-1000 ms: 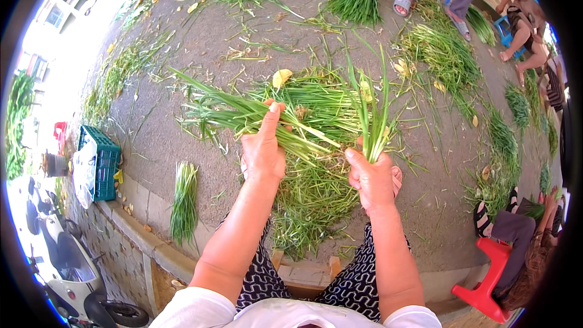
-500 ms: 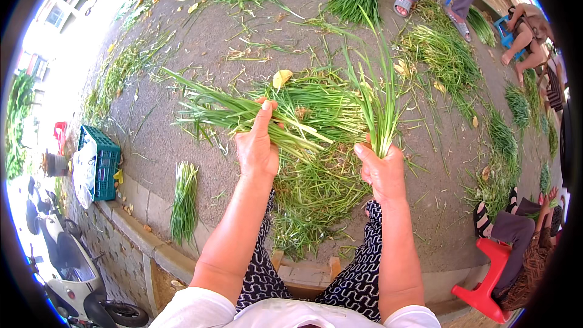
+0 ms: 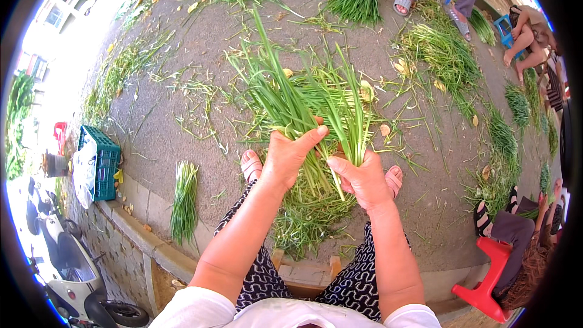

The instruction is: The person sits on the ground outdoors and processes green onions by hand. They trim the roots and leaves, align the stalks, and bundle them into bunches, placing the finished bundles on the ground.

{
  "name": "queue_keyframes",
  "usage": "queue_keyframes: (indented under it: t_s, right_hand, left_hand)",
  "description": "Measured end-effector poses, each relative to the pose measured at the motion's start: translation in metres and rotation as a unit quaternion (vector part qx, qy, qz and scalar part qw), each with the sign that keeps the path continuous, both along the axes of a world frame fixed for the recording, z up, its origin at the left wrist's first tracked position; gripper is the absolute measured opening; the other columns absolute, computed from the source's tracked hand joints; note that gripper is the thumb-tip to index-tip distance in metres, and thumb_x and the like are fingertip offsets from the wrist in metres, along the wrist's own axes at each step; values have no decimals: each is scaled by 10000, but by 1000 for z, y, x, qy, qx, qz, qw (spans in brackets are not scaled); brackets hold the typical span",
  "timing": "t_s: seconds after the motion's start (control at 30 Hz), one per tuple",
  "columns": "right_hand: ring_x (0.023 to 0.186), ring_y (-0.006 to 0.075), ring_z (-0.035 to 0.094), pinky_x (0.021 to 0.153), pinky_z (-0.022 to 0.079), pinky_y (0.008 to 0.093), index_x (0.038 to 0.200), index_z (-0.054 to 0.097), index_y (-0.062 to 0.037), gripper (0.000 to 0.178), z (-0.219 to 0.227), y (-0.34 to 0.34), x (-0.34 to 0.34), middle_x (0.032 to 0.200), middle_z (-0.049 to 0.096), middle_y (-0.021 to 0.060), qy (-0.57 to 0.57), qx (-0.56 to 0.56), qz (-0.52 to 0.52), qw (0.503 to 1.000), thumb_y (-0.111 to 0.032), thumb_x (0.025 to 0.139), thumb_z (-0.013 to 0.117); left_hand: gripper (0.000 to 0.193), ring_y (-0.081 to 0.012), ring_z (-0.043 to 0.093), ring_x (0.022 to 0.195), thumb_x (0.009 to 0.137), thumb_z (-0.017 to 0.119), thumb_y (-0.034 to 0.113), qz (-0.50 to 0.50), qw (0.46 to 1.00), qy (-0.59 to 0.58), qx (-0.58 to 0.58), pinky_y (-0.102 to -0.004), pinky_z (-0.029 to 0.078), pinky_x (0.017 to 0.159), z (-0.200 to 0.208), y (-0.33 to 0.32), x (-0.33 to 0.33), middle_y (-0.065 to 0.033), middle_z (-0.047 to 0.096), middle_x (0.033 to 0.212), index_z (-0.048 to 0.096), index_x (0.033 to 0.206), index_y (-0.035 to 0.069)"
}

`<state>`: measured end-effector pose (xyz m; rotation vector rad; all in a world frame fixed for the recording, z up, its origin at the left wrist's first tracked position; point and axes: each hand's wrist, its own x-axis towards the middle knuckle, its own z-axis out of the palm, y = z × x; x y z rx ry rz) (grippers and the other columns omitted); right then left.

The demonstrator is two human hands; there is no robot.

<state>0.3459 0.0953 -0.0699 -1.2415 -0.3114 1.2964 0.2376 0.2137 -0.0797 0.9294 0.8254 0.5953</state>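
My left hand (image 3: 293,157) is closed around a bunch of garlic chives (image 3: 276,88), long flat green leaves fanning up and away, pale stem ends pointing down toward me. A smaller bunch of garlic chives (image 3: 353,118) stands nearly upright in my right hand (image 3: 366,181), gripped at its pale base. Both hands are close together, and the two bunches almost meet. Below them on the ground lies a heap of loose chive trimmings (image 3: 313,222). Behind the held bunches, more chives are partly hidden.
A neat chive bundle (image 3: 184,203) lies left of my legs. A green crate (image 3: 107,164) stands by the kerb (image 3: 146,237), near a parked scooter (image 3: 73,267). Ahead are another bundle (image 3: 355,0) and several piles. Other people sit around; a red stool (image 3: 486,279) is at right.
My left hand has moved right, its bunch turning from sideways to pointing away. My right hand has come left and slightly nearer me. My knees have spread, and my pink sandals now show.
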Motion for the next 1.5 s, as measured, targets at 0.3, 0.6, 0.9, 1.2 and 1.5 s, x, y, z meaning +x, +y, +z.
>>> queue_keyframes:
  t_s: [0.3,0.6,0.9,1.2,1.5]
  right_hand:
    - [417,27,387,362,302,201,880,584,-28,106,-3,-2,-2,575,476,-54,-45,-4,1,999,-94,817,637]
    - [417,29,375,345,295,189,916,542,-53,147,-8,-4,2,601,473,-35,5,6,-32,999,-104,820,639]
    - [459,15,306,358,251,173,842,516,-106,148,-10,-18,60,696,458,-46,101,109,-316,937,-188,846,640]
    - [485,42,438,374,337,206,824,506,-106,184,-18,5,32,673,494,-20,151,66,-210,964,-229,852,640]
    - [416,33,397,354,289,187,941,551,-44,217,-17,34,-11,586,477,-40,-24,-60,29,998,-208,833,644]
  left_hand:
    - [262,-144,617,782,803,677,85,-27,1000,-7,-14,-274,505,615,-5,-2,0,-78,646,953,583,1038,20]
    - [287,-123,593,711,761,729,115,11,1000,13,-6,-256,485,549,5,1,0,-50,630,882,586,994,27]
    - [263,-124,570,693,809,668,84,227,969,-80,-48,-239,482,539,-4,49,-26,-77,631,908,546,1037,40]
    - [256,-128,575,724,788,687,90,164,978,-68,-105,-252,490,546,1,32,-17,-79,632,906,562,1005,36]
    - [243,-139,599,775,769,698,83,72,996,11,-50,-279,493,622,0,20,-18,-69,642,910,599,983,19]
